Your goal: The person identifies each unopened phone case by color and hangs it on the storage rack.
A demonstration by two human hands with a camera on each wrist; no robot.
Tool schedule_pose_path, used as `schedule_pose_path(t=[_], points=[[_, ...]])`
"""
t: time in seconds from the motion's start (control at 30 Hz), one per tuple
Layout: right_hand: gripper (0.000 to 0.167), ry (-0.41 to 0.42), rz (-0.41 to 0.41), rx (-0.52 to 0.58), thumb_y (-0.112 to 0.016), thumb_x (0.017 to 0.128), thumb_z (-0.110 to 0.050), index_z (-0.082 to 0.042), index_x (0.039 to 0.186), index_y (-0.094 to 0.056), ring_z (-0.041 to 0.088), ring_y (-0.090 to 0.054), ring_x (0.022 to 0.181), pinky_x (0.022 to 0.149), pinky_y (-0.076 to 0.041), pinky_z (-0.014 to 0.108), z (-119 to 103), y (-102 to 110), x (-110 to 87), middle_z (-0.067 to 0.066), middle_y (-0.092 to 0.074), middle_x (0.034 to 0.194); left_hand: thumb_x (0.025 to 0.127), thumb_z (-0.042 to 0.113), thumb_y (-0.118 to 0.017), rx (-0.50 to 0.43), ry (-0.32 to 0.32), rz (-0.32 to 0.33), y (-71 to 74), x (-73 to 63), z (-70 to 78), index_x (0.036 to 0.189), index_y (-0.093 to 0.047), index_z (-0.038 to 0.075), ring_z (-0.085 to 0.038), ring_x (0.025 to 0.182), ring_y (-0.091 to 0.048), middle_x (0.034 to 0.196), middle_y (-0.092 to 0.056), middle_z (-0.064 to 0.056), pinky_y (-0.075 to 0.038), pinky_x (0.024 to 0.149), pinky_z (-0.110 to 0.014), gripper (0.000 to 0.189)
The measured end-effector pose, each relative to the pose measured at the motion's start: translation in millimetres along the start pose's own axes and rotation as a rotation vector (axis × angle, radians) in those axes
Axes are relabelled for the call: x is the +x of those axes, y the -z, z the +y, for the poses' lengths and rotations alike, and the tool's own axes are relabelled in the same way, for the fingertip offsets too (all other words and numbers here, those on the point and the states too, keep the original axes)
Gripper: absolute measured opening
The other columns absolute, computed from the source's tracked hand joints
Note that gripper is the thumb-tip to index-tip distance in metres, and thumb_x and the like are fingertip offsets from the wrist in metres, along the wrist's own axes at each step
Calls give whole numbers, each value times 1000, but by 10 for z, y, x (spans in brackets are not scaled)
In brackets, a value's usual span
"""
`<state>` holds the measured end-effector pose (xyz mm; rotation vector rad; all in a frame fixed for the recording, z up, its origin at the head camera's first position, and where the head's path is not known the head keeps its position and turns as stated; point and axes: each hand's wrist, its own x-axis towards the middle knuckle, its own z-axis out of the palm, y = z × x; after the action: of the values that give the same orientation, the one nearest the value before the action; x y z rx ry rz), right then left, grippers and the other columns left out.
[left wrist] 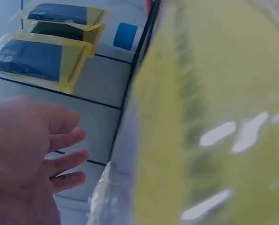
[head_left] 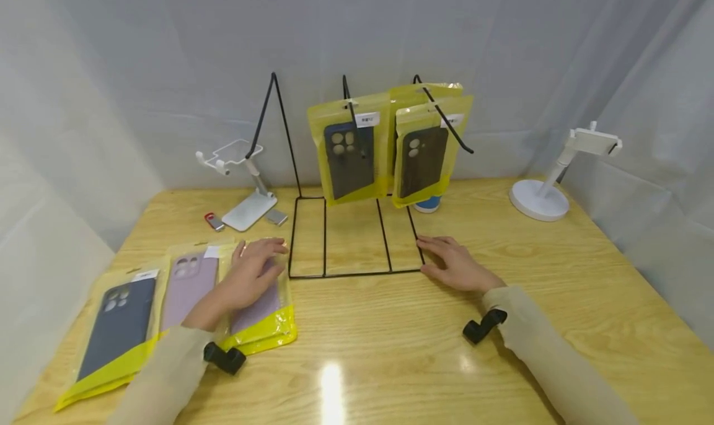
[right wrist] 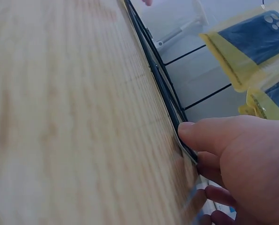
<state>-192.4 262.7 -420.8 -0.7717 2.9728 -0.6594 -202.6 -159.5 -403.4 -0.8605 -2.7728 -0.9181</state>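
Observation:
My left hand [head_left: 253, 275] is over a yellow-edged clear bag [head_left: 266, 331] with a purple phone case, its fingers loosely extended toward the rack. Beside that bag lie another bagged purple phone case [head_left: 188, 282] and a bagged dark blue phone case [head_left: 119, 313]. My right hand [head_left: 454, 265] touches the front right corner of a black wire display rack [head_left: 357, 274], thumb at the front and fingers along the side wire. One bagged dark phone case [head_left: 351, 165] hangs from the middle hook; bagged cases, the front one black [head_left: 422, 162], hang from the right hook.
A white phone stand [head_left: 251, 209] stands behind the left bags, near a red USB drive [head_left: 214, 221] and a small grey piece [head_left: 276, 217]. Another white stand [head_left: 539, 200] is at the back right. A blue and white round object [head_left: 428, 205] sits behind the rack.

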Motion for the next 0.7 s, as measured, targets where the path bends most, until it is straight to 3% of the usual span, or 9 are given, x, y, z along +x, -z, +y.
schedule_pose_path(t=[0.2, 0.4, 0.53, 0.7], points=[[54, 18, 33, 44, -62, 94, -23, -4, 141, -46, 41, -36, 132, 101, -29, 66, 40, -63, -14, 17, -41, 149, 91, 8, -60, -24, 16, 60, 298, -102, -66, 115, -58, 0, -47, 126, -39, 134, -51, -26, -11, 102, -68, 25], [51, 38, 63, 114, -64, 92, -23, -8, 139, -50, 39, -35, 133, 104, -26, 64, 104, -86, -19, 15, -41, 150, 86, 12, -69, 16, 58, 66, 655, -305, -283, 121, -56, -2, -51, 125, -39, 137, -47, -29, -20, 98, -70, 40], [51, 34, 70, 140, -65, 92, -24, -10, 139, -51, 37, -35, 133, 105, -25, 62, 136, -91, -22, 13, -41, 150, 89, 16, -68, -13, 160, 43, 865, -476, -453, 129, -50, -5, -56, 128, -34, 144, -39, -31, -30, 94, -70, 48], [51, 28, 74, 146, -65, 92, -24, -10, 138, -52, 37, -35, 132, 105, -26, 62, 138, -102, -25, 13, -42, 150, 94, 23, -63, 0, 300, 57, 1033, -696, -702, 135, -42, -8, -58, 132, -25, 149, -30, -32, -29, 92, -72, 56]])
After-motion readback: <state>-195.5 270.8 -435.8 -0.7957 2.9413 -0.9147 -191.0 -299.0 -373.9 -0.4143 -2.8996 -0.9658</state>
